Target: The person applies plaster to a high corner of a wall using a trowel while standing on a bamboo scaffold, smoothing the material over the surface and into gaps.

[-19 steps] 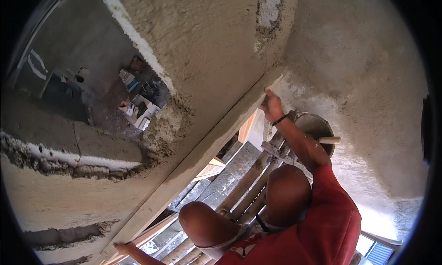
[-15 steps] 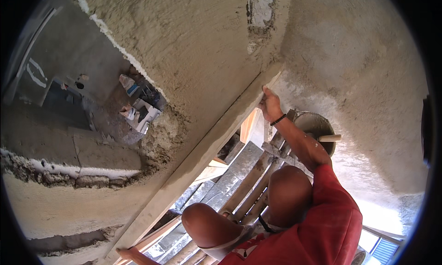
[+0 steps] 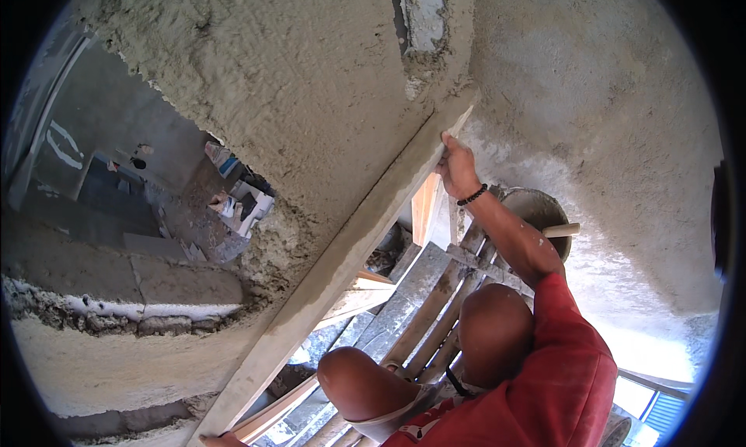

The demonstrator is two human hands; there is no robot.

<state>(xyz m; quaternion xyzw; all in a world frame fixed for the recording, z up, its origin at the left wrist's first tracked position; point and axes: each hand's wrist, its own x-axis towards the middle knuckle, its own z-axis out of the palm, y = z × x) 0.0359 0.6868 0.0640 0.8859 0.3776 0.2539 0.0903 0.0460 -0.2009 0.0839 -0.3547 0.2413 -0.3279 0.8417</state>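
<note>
A long, straight, pale plastering board (image 3: 325, 276) lies slantwise against the wet-plastered wall (image 3: 311, 97), from the lower left up to the corner at the upper right. Near its upper end my right hand (image 3: 460, 167) grips the edge, thumb uppermost, its fingers partly hidden behind the board. My left hand (image 3: 224, 441) holds the lower end at the bottom edge of the picture, where only part of it shows. Fresh grey mortar is smeared along the board's face, and one long edge meets the plaster.
Below me are scaffold planks (image 3: 423, 311) with gaps between them. A round mortar bucket (image 3: 536, 208) with a wooden handle (image 3: 561, 230) across its rim stands beyond my right forearm. At left, a rough-edged wall opening (image 3: 198, 183) shows bags and debris below. A recessed slot (image 3: 423, 15) is above.
The view has shifted slightly. The board's upper end and my right hand have moved a little upward, closer to the recessed slot. Both hands keep their hold.
</note>
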